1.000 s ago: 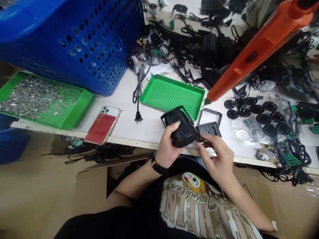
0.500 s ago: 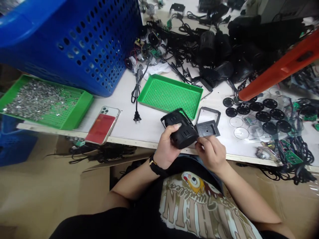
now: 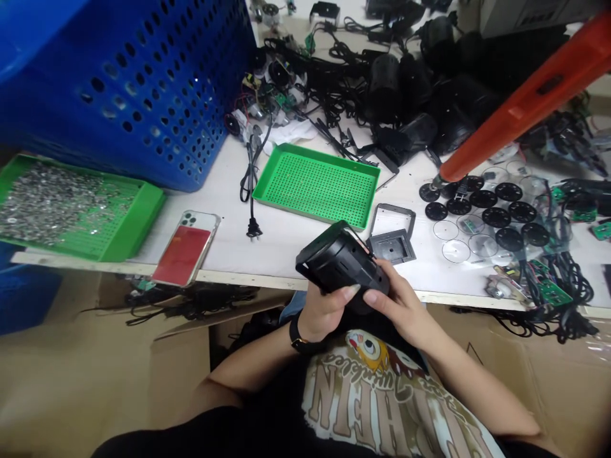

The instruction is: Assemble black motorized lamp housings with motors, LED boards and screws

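A black plastic housing with slots and a bracket-like frame (image 3: 346,262) is held between both hands, tilted, just over the table's front edge. My left hand (image 3: 324,312) grips its lower left side, the thumb lying on the casing. On the lower right, my right hand (image 3: 398,305) is closed around the housing, thumb near the left thumb. Behind it, a dark grey square plastic part (image 3: 392,247) lies against a thin rectangular frame (image 3: 405,216) on the table. The housing's underside and several fingertips are hidden.
A green perforated tray (image 3: 315,181) lies beyond the hands. To the left are a phone (image 3: 184,254), a tray of small metal parts (image 3: 138,222) and a blue basket (image 3: 191,152). An orange-red bar (image 3: 515,114) slants above several black discs (image 3: 496,217). Cables and black housings crowd the back.
The housing has been turned and lowered toward me. My right hand has moved from its right corner to a grip around its side. The camera view has shifted slightly.
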Tool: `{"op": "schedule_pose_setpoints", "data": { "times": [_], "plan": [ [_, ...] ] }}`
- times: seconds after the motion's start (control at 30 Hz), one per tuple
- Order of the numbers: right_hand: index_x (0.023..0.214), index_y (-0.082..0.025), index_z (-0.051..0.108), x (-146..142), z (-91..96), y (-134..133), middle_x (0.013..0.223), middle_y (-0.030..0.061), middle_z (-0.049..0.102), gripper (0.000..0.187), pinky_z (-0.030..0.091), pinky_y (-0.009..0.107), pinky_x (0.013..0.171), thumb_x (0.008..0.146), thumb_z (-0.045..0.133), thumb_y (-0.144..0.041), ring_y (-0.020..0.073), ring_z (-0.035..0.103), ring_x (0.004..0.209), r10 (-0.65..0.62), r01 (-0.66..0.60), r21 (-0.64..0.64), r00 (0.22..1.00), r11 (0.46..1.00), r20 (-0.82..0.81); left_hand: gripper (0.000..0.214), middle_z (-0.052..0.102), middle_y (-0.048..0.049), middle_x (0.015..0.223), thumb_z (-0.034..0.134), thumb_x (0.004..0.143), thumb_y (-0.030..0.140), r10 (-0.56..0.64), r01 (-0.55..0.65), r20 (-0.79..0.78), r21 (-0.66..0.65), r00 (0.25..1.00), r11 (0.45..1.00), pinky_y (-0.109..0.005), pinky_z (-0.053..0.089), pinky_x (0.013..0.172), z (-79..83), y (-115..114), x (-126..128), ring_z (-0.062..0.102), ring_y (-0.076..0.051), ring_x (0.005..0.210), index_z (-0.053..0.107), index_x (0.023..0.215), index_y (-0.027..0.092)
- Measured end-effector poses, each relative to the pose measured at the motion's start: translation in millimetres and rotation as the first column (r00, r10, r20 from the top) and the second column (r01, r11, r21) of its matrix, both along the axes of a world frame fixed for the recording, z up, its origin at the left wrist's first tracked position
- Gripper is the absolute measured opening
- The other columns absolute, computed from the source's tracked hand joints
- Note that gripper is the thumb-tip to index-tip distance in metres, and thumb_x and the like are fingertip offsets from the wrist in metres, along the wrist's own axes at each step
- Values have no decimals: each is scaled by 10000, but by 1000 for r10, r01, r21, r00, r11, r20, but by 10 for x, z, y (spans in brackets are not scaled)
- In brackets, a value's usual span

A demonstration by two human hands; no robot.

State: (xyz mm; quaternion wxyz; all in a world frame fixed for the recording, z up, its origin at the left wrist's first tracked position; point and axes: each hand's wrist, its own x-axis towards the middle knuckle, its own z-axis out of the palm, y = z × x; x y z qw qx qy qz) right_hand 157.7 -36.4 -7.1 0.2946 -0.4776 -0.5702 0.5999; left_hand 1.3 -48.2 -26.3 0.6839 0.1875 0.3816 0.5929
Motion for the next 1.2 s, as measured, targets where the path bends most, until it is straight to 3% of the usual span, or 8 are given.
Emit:
{"op": "schedule_pose_setpoints", "data": {
  "times": [0.17, 0.3, 0.47, 0.73, 0.9, 1.0, 1.07, 1.2],
  "plan": [
    [1151, -234, 581, 33, 72, -70, 929, 18, 687, 452, 518, 308, 701, 937, 609, -631, 188, 621, 817, -21, 15, 51, 994, 999, 105, 482, 786, -64, 1107, 897, 683, 360, -4, 5, -80, 11, 997, 1000, -484, 533, 1064, -103, -70, -16, 721, -310, 1090, 754, 1130, 253],
    [1186, -237, 599, 200, 197, 31, 1095, 67, 704, 406, 553, 358, 828, 972, 596, -582, 206, 668, 929, 41, -65, 76, 959, 995, 282, 449, 789, -69, 1009, 907, 670, 364, -99, 99, 6, -43, 995, 994, -459, 584, 928, -74, -26, -70, 737, -287, 935, 766, 1069, 212],
    [1266, -248, 636, 172, 182, 343, 1256, 81, 699, 508, 568, 387, 974, 949, 595, -644, 221, 676, 1138, 6, -6, 55, 1000, 998, 1, 531, 780, -81, 1006, 918, 653, 356, -257, 260, 71, -30, 964, 965, -440, 592, 865, -28, -32, -133, 732, -281, 911, 741, 1128, 198],
    [1223, -216, 705, -98, 29, 348, 1126, 61, 774, 530, 587, 389, 952, 895, 677, -630, 226, 726, 1042, 13, -32, -106, 983, 994, -182, 624, 741, -79, 1185, 903, 692, 266, -241, 244, -79, 29, 967, 969, -433, 572, 958, -60, -139, -149, 701, -284, 1078, 651, 1262, 237],
    [1311, -257, 644, 132, 156, 500, 1129, 68, 767, 455, 598, 455, 958, 958, 641, -544, 246, 729, 1075, -6, -13, 168, 993, 986, 116, 546, 758, -77, 1080, 899, 701, 261, -231, 232, 32, -9, 972, 973, -395, 595, 848, -35, -87, -184, 723, -251, 935, 685, 1200, 215],
    [1435, -318, 487, 254, 281, 840, 1376, 122, 657, 643, 577, 478, 1001, 880, 772, -474, 272, 683, 1205, -417, 319, 559, 907, 765, 53, 500, 758, -64, 988, 898, 695, 248, -192, 200, 118, -61, 974, 978, -375, 604, 765, 12, -22, -203, 726, -232, 840, 691, 1148, 213],
    [1474, -333, 405, 254, 349, 1105, 1510, 169, 546, 730, 584, 433, 965, 866, 792, -455, 274, 674, 1224, -492, 374, 654, 870, 657, -3, 505, 761, -72, 1008, 900, 684, 258, -165, 177, 143, -76, 976, 981, -376, 607, 760, 42, 14, -209, 731, -238, 843, 690, 1140, 204],
    [1410, -275, 416, 116, 421, 1420, 1277, 141, 690, 472, 580, 366, 818, 1012, 554, -486, 209, 743, 970, -415, 331, 598, 910, 730, 3, 547, 773, -113, 1044, 860, 712, 404, -197, 232, 282, -97, 939, 968, -383, 600, 767, 57, 76, -245, 748, -265, 859, 694, 1175, 163]
  ]
}}
